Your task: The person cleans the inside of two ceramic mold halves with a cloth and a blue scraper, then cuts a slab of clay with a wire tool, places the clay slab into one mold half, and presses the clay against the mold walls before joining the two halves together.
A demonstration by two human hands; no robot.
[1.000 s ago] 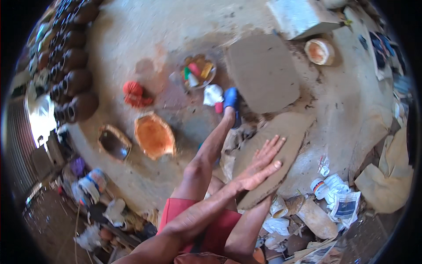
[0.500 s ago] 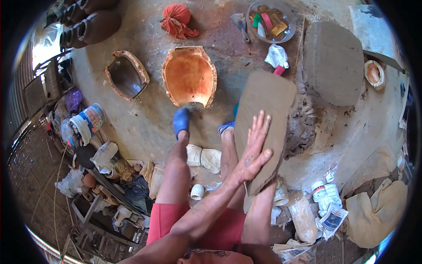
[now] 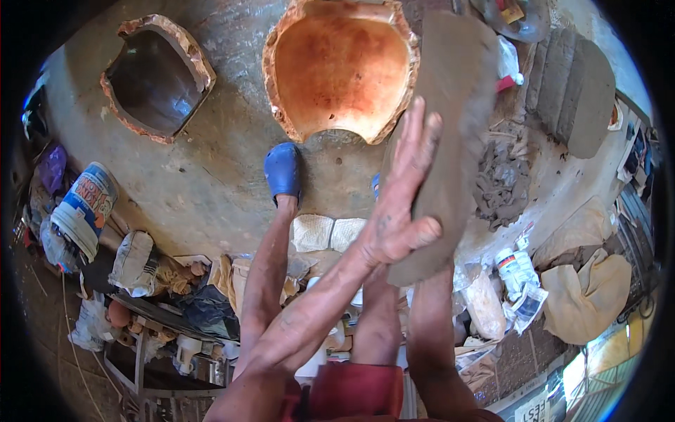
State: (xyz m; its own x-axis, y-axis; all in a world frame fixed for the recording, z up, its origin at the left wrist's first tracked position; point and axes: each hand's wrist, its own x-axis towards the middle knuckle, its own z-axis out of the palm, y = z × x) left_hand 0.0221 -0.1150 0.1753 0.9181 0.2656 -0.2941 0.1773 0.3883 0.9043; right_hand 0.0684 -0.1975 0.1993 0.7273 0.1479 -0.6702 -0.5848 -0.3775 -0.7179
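Note:
A long, flat slab of grey-brown clay (image 3: 450, 141) is held up in front of me, its top end next to the large mould's right rim. My left hand (image 3: 404, 204) lies along the slab's left side, fingers stretched out and thumb apart. My right forearm runs up beneath the slab's lower end, and the slab hides my right hand. Just left of the slab is a large hollow mould (image 3: 341, 67), orange-brown inside with a rough, chipped rim and a curved notch at its near side. Further left lies a smaller, dark-lined half mould (image 3: 156, 81).
More clay slabs (image 3: 573, 91) lie at the right, with a lumpy clay heap (image 3: 503, 179) nearer me. A clear bowl (image 3: 517, 17) is at the top right. My blue clog (image 3: 283, 171) stands below the large mould. Buckets (image 3: 84, 211), bags and cloths (image 3: 583, 295) crowd both sides.
The view has shifted closer to the moulds. The slab has come left towards the large mould and turned more edge-on. My left hand has gone from flat on its face to its left side.

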